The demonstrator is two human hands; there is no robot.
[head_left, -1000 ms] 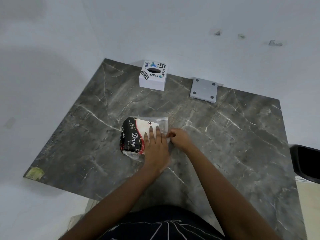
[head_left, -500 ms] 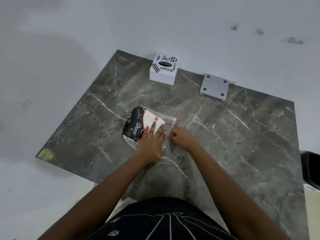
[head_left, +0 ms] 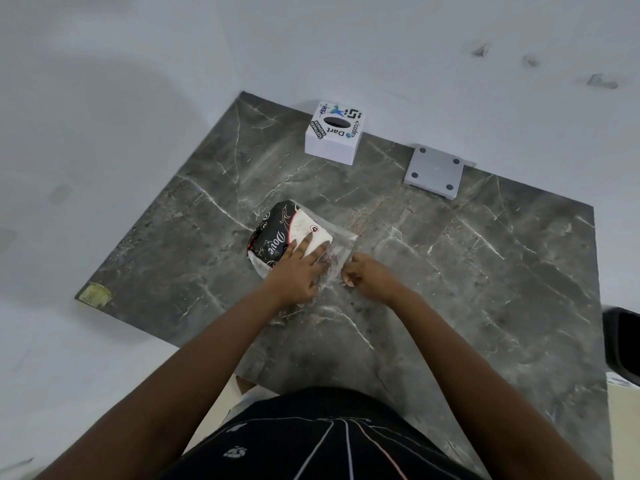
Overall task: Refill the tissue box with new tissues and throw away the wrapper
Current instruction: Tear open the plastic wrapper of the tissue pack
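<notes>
A pack of tissues (head_left: 277, 233) in a black, red and white plastic wrapper lies in the middle of the dark marble table (head_left: 467, 271). My left hand (head_left: 298, 268) presses flat on the pack's near end, fingers spread. My right hand (head_left: 363, 277) pinches the clear loose end of the wrapper (head_left: 341, 242) at the pack's right side. The white cube tissue box (head_left: 334, 133), with printed stickers and a dark oval slot on top, stands at the table's far edge, well away from both hands.
A grey square plate (head_left: 434, 171) with four holes lies at the back edge, right of the box. A yellowish sticker (head_left: 95, 294) marks the table's left corner. A black object (head_left: 623, 344) sits past the right edge. White walls surround the table.
The pack has turned slightly, its far end swinging left. My right hand has pulled the clear wrapper end out a little from the pack. The camera view shifted.
</notes>
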